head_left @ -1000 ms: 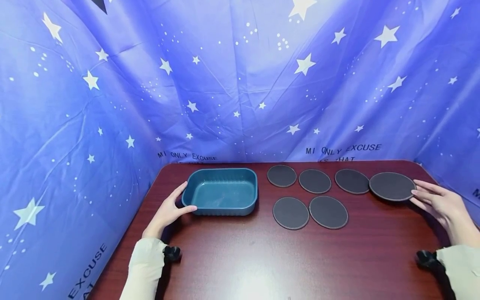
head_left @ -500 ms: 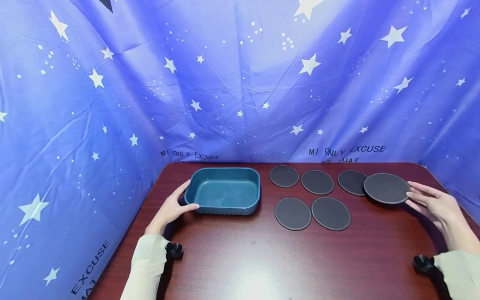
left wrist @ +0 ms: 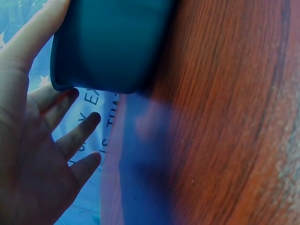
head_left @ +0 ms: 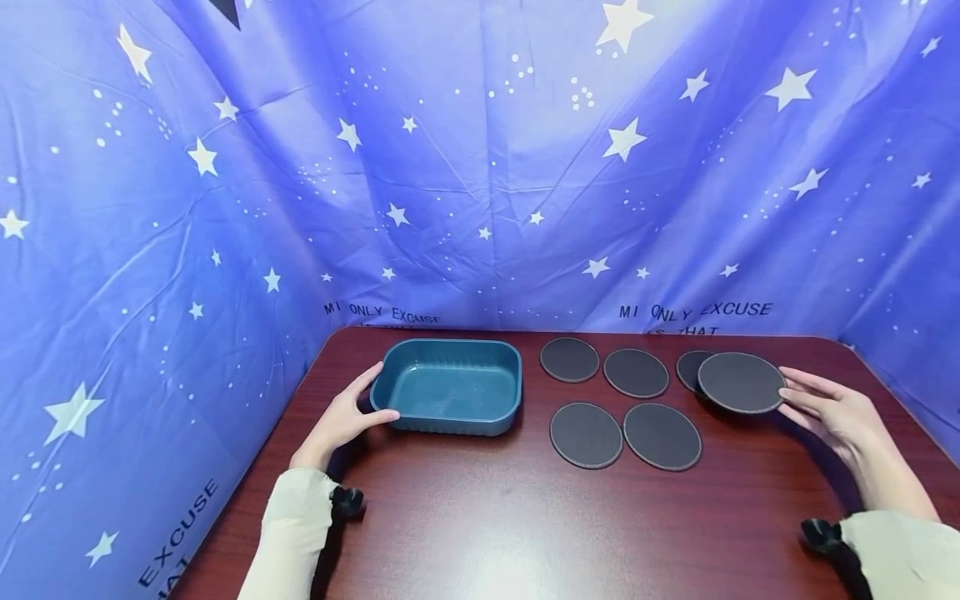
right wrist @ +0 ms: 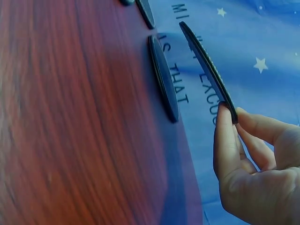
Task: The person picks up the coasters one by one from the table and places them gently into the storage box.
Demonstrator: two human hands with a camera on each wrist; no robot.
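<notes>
In the head view, a teal rectangular container (head_left: 450, 427) with rounded corners stands at the table's back left. My left hand (head_left: 341, 427) holds its left end, thumb at the front corner of the rim and fingers along the side. The left wrist view shows the container's wall (left wrist: 110, 47) beside the spread fingers. My right hand (head_left: 838, 423) pinches the right edge of a round black coaster (head_left: 741, 383) with stitched trim. Seen from the right wrist, this coaster (right wrist: 211, 70) is raised off the table, tilted, between thumb and fingers. It partly hides another coaster (head_left: 688, 368) lying behind it.
Several more black coasters lie flat between container and right hand: two at the back, one (head_left: 569, 360) beside another (head_left: 636, 372), and two in front, one (head_left: 586, 435) next to another (head_left: 662, 437). Starry blue cloth (head_left: 480, 167) hangs behind the reddish-brown table (head_left: 450, 517).
My right hand has carried its coaster leftward, so that it now overlaps the coaster behind it. The left hand stays on the container. The head view has shifted slightly.
</notes>
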